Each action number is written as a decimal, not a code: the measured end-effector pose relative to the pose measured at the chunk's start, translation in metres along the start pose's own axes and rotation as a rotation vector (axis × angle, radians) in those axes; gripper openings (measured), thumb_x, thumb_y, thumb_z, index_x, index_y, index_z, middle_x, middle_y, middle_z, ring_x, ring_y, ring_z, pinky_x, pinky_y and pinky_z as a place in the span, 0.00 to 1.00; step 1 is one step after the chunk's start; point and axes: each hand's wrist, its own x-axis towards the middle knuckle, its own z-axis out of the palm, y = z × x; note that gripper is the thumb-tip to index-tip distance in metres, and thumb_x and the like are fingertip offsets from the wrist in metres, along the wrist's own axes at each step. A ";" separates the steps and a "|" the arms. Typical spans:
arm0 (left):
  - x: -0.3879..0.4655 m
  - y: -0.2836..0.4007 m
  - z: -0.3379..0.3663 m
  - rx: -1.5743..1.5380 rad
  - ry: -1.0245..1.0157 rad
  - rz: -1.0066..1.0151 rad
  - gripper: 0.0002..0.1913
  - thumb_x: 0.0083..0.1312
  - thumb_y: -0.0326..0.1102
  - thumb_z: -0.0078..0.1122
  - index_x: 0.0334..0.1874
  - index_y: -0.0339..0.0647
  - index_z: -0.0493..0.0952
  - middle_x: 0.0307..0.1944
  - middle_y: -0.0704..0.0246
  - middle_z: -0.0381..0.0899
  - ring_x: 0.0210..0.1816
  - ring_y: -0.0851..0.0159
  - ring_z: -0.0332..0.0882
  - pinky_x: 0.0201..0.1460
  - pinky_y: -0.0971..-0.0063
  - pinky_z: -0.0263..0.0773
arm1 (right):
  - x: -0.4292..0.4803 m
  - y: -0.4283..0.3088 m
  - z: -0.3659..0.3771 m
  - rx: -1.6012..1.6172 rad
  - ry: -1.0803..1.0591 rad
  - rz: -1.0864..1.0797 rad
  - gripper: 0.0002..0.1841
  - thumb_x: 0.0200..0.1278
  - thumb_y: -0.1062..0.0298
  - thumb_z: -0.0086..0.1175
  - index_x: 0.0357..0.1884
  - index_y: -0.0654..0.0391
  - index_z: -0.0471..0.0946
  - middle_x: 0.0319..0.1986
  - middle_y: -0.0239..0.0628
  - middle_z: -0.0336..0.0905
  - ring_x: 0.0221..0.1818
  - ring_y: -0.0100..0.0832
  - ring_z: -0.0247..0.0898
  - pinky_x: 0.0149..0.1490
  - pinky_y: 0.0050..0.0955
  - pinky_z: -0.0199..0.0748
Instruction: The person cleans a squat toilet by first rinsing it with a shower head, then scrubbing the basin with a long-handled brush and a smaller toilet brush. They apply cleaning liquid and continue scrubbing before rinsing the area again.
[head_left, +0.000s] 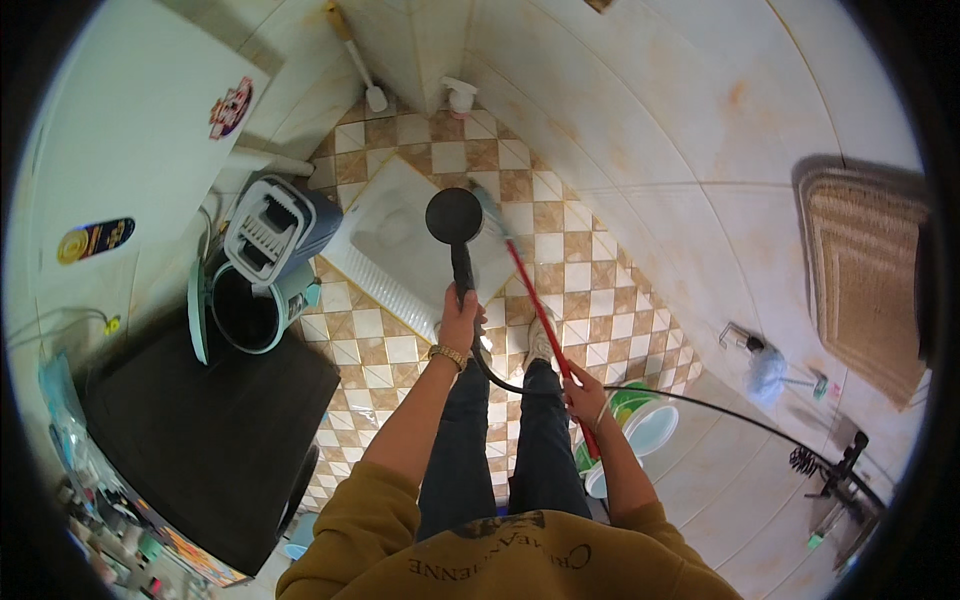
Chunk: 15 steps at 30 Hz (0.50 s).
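My left hand (459, 326) grips the handle of a black hand shower (454, 216), its round head held out over the white squat toilet pan (390, 247). A black hose (697, 403) runs from it past my right hand to the wall fitting. In my right hand (585, 394) is the red handle (538, 307) of a long scrubbing brush. The brush head (484, 196) lies at the right edge of the pan, partly behind the shower head. Whether water is flowing I cannot tell.
A bin with its lid up (247, 307) and a grey-blue mop bucket (274, 225) stand left of the pan. Beside them is a black-topped appliance (210, 442). A spray bottle (459, 97) and a white-headed brush (375, 97) stand in the far corner. White-and-green buckets (649, 427) sit at my right.
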 end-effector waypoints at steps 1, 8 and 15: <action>0.000 -0.002 0.003 0.013 -0.003 0.016 0.21 0.66 0.43 0.47 0.57 0.43 0.57 0.23 0.72 0.70 0.22 0.74 0.71 0.19 0.80 0.68 | -0.005 0.014 -0.009 -0.019 0.058 0.018 0.26 0.60 0.66 0.48 0.62 0.55 0.62 0.20 0.35 0.73 0.17 0.24 0.67 0.22 0.24 0.66; -0.003 -0.032 0.028 0.150 -0.090 0.008 0.23 0.65 0.47 0.49 0.58 0.48 0.58 0.24 0.74 0.70 0.24 0.75 0.70 0.21 0.81 0.70 | 0.038 0.085 -0.012 0.012 0.338 0.158 0.26 0.58 0.66 0.41 0.60 0.60 0.60 0.24 0.51 0.75 0.27 0.52 0.72 0.31 0.44 0.70; -0.032 -0.060 0.071 0.291 -0.216 -0.039 0.24 0.66 0.46 0.50 0.60 0.46 0.57 0.23 0.74 0.70 0.24 0.77 0.69 0.23 0.82 0.68 | -0.035 0.081 0.034 0.499 -0.010 0.256 0.26 0.61 0.67 0.50 0.63 0.44 0.61 0.13 0.29 0.63 0.11 0.22 0.57 0.13 0.22 0.56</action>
